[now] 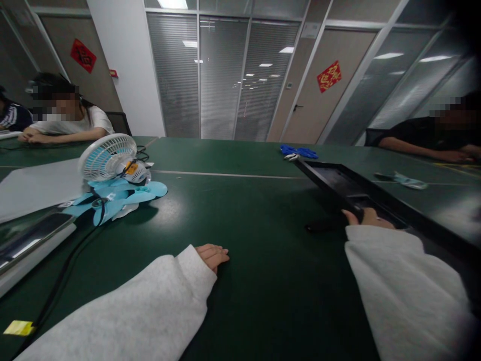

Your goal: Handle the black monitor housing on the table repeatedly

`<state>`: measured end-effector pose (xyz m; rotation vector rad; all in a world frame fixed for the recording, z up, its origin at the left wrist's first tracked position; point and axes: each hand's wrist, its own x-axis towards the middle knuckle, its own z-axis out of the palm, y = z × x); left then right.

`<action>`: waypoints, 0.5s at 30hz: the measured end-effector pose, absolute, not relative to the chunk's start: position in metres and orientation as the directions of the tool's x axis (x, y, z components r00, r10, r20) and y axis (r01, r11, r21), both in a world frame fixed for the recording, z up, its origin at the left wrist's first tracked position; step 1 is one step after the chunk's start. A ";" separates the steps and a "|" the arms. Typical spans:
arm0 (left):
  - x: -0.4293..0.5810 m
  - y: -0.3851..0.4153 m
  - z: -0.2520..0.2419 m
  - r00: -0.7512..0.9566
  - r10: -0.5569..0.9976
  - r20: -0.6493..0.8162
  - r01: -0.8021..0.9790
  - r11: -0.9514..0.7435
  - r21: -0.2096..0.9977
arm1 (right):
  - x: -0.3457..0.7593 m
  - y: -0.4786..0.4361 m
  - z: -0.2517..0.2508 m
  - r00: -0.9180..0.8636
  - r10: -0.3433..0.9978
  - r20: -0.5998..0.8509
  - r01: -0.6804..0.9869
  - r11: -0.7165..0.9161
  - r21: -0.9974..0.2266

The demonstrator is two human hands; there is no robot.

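Observation:
My left hand (213,255) rests on the dark green table (255,225), mostly tucked into a grey-white sleeve. Only its fingertips show; they lie flat and together with nothing in them. My right hand (366,218) grips the near edge of a long black tray (340,183), which is tilted up off the table and reaches toward the far middle. A small dark object (319,226) lies on the table just left of that hand.
A small white and light-blue desk fan (112,163) lies at the left with blue parts and a black cable. A laptop (30,240) sits at the left edge. Blue gloves (298,151) lie further back. People sit at the far left and far right.

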<state>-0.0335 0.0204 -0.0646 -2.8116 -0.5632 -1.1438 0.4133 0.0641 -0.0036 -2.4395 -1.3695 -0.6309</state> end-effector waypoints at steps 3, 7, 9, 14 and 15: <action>-0.033 0.020 -0.064 0.652 0.332 0.681 0.355 -0.928 0.112 | 0.426 0.072 -0.004 0.552 0.721 0.419 0.811 -0.582 -0.068; -0.034 0.020 -0.065 0.668 0.330 0.667 0.352 -0.930 0.108 | 0.444 0.079 -0.003 0.596 0.731 0.331 0.794 -0.598 -0.109; -0.035 0.021 -0.065 0.670 0.334 0.663 0.359 -0.927 0.105 | 0.456 0.082 0.001 0.611 0.738 0.287 0.787 -0.605 -0.122; -0.035 0.022 -0.067 0.665 0.330 0.670 0.344 -0.931 0.117 | 0.481 0.086 0.004 0.628 0.744 0.229 0.775 -0.623 -0.105; -0.034 0.022 -0.067 0.661 0.334 0.672 0.345 -0.930 0.123 | 0.483 0.085 0.001 0.626 0.746 0.229 0.777 -0.623 -0.094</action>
